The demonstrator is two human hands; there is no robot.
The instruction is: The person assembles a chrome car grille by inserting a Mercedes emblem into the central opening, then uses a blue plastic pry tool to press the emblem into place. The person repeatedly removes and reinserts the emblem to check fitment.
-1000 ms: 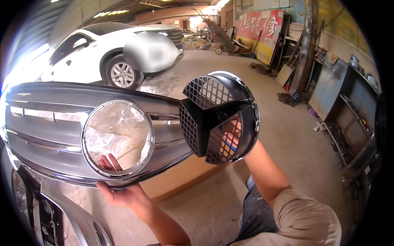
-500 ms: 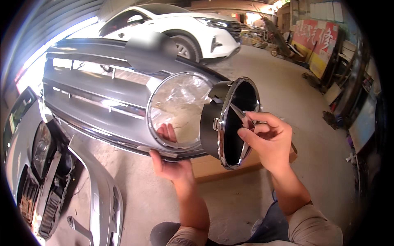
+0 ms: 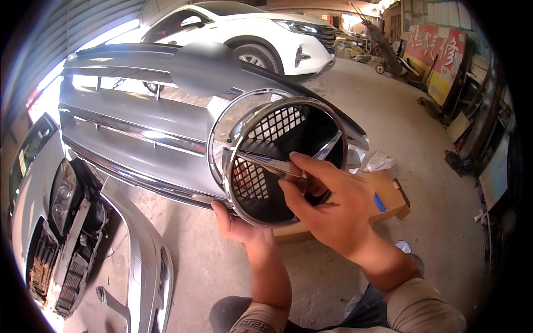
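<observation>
Single head-worn fisheye view, looking forward and slightly down from the person's own eye level; upright, not mirrored. It sits very close to the silver slatted car grille (image 3: 133, 144) and the round chrome-ringed black mesh emblem (image 3: 286, 161), which fill the centre. Both forearms enter from the lower edge. Straight edges bow near the dark circular rim. Farther off ahead: white car (image 3: 250, 33), concrete floor (image 3: 422, 133).

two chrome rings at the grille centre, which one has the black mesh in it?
The front ring, held by the right hand. The ring behind, fixed in the grille, shows no mesh.
</observation>
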